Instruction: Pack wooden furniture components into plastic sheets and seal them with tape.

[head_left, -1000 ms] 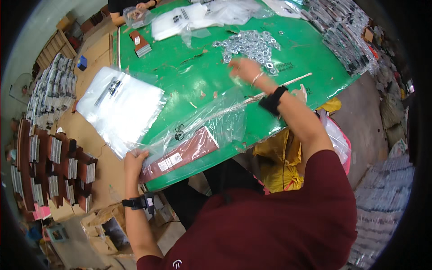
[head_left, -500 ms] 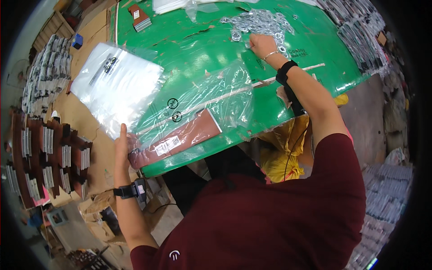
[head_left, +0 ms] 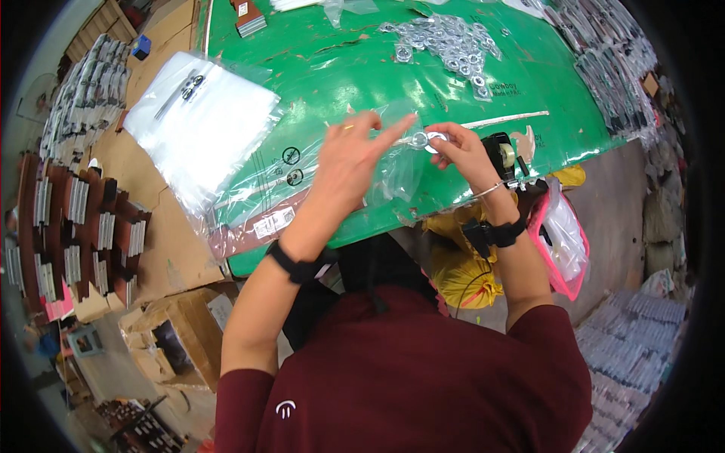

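Note:
A large clear plastic bag [head_left: 249,181] with dark printed symbols lies along the near edge of the green tabletop. Inside it is a flat reddish-brown piece [head_left: 242,235] with a white label [head_left: 273,223]. My left hand [head_left: 349,155] is over the bag's right part, fingers apart and the index stretched toward the bag's end. Just right of it, my right hand [head_left: 462,151] pinches a small clear packet with a silver ring [head_left: 420,140] at the bag's end. Similar ring packets [head_left: 453,47] lie in a loose pile at the back.
A stack of clear bags [head_left: 200,121] lies left of the bag. Brown pieces [head_left: 72,234] are stacked at the far left. A tape dispenser [head_left: 504,155] stands by my right hand. Bagged stacks [head_left: 615,83] line the right, with yellow sacks [head_left: 457,275] below the table edge.
My right hand has come back from the pile with a ring packet. My left hand has moved right, from the bag's left end to its right end.

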`<state>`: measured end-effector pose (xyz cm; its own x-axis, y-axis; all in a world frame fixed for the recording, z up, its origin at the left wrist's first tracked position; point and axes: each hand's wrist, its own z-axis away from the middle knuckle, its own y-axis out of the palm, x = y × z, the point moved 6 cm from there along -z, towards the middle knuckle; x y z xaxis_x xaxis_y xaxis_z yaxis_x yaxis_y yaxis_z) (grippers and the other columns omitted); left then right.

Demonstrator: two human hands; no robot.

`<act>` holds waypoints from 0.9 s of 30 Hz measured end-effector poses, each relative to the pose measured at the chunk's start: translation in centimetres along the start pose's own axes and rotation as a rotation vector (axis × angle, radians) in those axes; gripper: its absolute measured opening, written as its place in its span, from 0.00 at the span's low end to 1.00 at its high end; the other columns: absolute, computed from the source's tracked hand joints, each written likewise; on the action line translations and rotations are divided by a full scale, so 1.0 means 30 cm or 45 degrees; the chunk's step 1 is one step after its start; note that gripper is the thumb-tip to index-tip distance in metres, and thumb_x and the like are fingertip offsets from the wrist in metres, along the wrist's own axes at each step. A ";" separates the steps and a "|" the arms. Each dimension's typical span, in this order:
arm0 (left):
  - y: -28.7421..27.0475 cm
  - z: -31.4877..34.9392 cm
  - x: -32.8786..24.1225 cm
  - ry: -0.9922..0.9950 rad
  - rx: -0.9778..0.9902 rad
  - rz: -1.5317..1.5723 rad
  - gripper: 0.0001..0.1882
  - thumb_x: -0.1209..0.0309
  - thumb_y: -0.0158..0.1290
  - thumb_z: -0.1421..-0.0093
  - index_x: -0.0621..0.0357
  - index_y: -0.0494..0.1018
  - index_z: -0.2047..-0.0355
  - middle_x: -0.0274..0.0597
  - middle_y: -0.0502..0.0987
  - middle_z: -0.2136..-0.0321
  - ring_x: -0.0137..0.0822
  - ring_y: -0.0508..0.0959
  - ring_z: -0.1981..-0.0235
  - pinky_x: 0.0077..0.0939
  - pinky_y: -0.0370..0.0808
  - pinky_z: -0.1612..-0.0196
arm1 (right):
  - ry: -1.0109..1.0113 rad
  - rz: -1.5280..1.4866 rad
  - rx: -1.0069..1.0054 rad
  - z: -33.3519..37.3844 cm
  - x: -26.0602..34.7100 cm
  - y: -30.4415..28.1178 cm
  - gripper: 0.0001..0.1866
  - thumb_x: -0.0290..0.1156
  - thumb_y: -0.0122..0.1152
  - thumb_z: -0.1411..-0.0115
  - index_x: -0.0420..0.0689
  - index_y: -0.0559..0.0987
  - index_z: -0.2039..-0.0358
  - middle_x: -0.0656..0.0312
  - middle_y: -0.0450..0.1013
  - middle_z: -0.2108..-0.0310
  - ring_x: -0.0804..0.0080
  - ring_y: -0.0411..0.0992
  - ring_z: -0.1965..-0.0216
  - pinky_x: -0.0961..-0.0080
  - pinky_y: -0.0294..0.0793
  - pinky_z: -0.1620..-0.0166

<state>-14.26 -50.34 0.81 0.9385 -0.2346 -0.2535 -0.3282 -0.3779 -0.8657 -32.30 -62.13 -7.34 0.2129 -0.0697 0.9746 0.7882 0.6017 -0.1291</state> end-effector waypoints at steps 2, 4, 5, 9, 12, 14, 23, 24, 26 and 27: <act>0.085 -0.059 -0.005 0.022 -0.011 -0.030 0.25 0.77 0.50 0.42 0.44 0.75 0.44 0.44 0.75 0.62 0.43 0.77 0.58 0.38 0.71 0.54 | 0.011 -0.062 0.076 -0.022 -0.007 0.045 0.17 0.34 0.63 0.35 0.39 0.78 0.50 0.65 0.77 0.66 0.79 0.76 0.69 0.81 0.75 0.68; 0.129 -0.074 0.010 0.049 -0.013 -0.058 0.23 0.77 0.48 0.42 0.44 0.76 0.46 0.44 0.74 0.64 0.42 0.77 0.60 0.38 0.71 0.55 | 0.054 -0.141 0.184 -0.034 -0.006 0.071 0.18 0.35 0.63 0.35 0.40 0.77 0.48 0.65 0.77 0.63 0.80 0.76 0.67 0.81 0.75 0.67; 0.139 -0.081 0.020 0.036 -0.005 -0.088 0.20 0.76 0.51 0.42 0.44 0.77 0.50 0.42 0.74 0.66 0.42 0.77 0.61 0.37 0.72 0.58 | 0.050 -0.142 0.190 -0.033 -0.003 0.068 0.18 0.35 0.63 0.35 0.40 0.77 0.48 0.65 0.77 0.63 0.80 0.76 0.67 0.81 0.75 0.67; 0.101 -0.077 0.047 -0.076 -0.124 0.134 0.09 0.73 0.58 0.44 0.47 0.79 0.62 0.37 0.75 0.71 0.39 0.79 0.68 0.34 0.73 0.65 | 0.024 -0.167 0.061 -0.024 0.012 0.004 0.18 0.35 0.63 0.35 0.40 0.77 0.48 0.63 0.78 0.62 0.78 0.77 0.66 0.81 0.76 0.66; 0.079 -0.057 0.070 -0.224 -0.210 0.317 0.07 0.73 0.62 0.45 0.49 0.80 0.65 0.34 0.76 0.72 0.36 0.79 0.72 0.31 0.74 0.70 | -0.091 -0.353 -0.120 -0.018 0.107 -0.020 0.17 0.33 0.62 0.35 0.39 0.77 0.48 0.61 0.78 0.62 0.75 0.79 0.65 0.79 0.79 0.63; 0.070 -0.043 0.072 -0.251 -0.270 0.351 0.06 0.74 0.61 0.45 0.50 0.81 0.66 0.35 0.77 0.71 0.36 0.79 0.73 0.29 0.74 0.71 | -0.056 -0.670 -0.086 -0.027 0.107 0.015 0.16 0.30 0.61 0.35 0.37 0.76 0.49 0.59 0.78 0.62 0.69 0.81 0.63 0.74 0.83 0.58; 0.023 -0.022 0.011 -0.118 -0.504 0.306 0.07 0.75 0.61 0.47 0.52 0.81 0.66 0.35 0.79 0.69 0.36 0.80 0.70 0.29 0.76 0.69 | -0.019 0.068 0.460 -0.121 0.050 0.189 0.15 0.24 0.59 0.38 0.38 0.80 0.51 0.61 0.80 0.59 0.76 0.79 0.63 0.77 0.78 0.60; 0.012 -0.029 -0.020 0.011 -0.566 0.240 0.07 0.75 0.61 0.47 0.51 0.81 0.66 0.34 0.79 0.68 0.36 0.80 0.69 0.30 0.76 0.68 | -0.144 0.035 0.461 -0.159 0.034 0.217 0.17 0.25 0.59 0.37 0.38 0.79 0.48 0.59 0.79 0.55 0.74 0.78 0.58 0.76 0.77 0.55; 0.048 -0.029 -0.021 0.031 -0.588 0.222 0.07 0.74 0.60 0.48 0.51 0.81 0.67 0.34 0.79 0.68 0.37 0.80 0.69 0.31 0.76 0.67 | -0.272 0.004 0.487 -0.213 -0.033 0.294 0.19 0.26 0.59 0.37 0.39 0.77 0.45 0.58 0.78 0.51 0.72 0.77 0.52 0.74 0.76 0.49; 0.064 -0.025 -0.027 0.075 -0.602 0.219 0.07 0.73 0.60 0.49 0.50 0.81 0.68 0.34 0.79 0.68 0.37 0.80 0.68 0.33 0.76 0.67 | -0.305 -0.024 0.496 -0.229 -0.078 0.333 0.21 0.32 0.58 0.38 0.38 0.77 0.46 0.58 0.79 0.55 0.71 0.76 0.54 0.71 0.75 0.48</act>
<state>-15.72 -51.55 -0.33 0.8633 -0.3744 -0.3386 -0.5032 -0.6905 -0.5197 -20.95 -61.41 -12.15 0.0248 0.0752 0.9969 0.5052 0.8595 -0.0774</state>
